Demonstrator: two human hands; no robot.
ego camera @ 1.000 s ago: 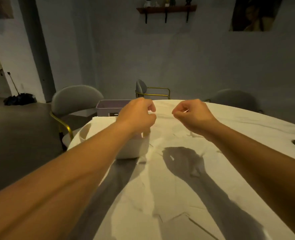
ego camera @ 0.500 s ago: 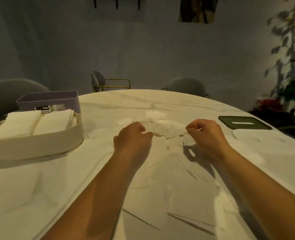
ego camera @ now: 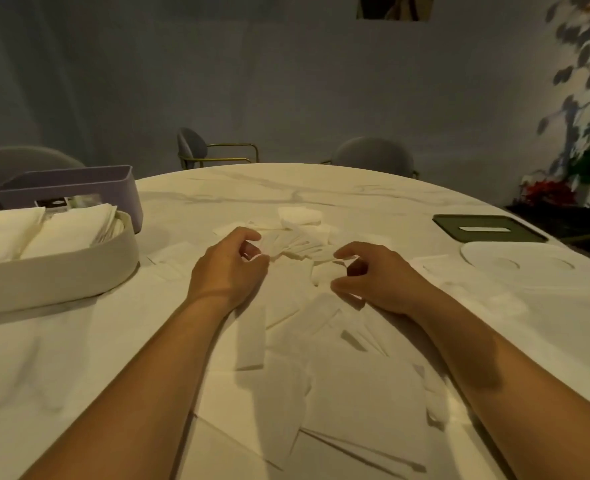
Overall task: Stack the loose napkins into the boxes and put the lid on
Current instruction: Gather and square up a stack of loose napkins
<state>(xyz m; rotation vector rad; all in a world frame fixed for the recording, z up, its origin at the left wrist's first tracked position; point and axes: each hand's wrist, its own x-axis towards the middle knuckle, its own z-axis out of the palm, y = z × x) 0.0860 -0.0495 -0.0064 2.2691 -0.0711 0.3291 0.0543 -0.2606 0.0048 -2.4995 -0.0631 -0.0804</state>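
Loose white napkins [ego camera: 300, 242] lie scattered in a pile across the middle of the round table, with more spread toward me. My left hand [ego camera: 229, 268] and my right hand [ego camera: 376, 280] hover low over the pile, a short gap between them. On both hands the fingers are loosely curled and spread, with fingertips at the napkins' edges, and neither hand clearly holds one. A white oval box [ego camera: 79, 275] at the left holds two rows of stacked napkins. Behind it stands a purple box [ego camera: 82, 187]. A white oval lid [ego camera: 532, 268] and a dark green slotted lid [ego camera: 487, 228] lie at the right.
The marble table [ego camera: 373, 192] curves away at the far edge. Grey chairs [ego camera: 193, 143] stand behind it, and a plant with red flowers [ego camera: 549, 192] is at the far right. The boxes take up the left side of the table and the lids its right side.
My view swung right from the white box to the napkin pile. Both hands came down over the pile, and their fists loosened into spread, curled fingers.
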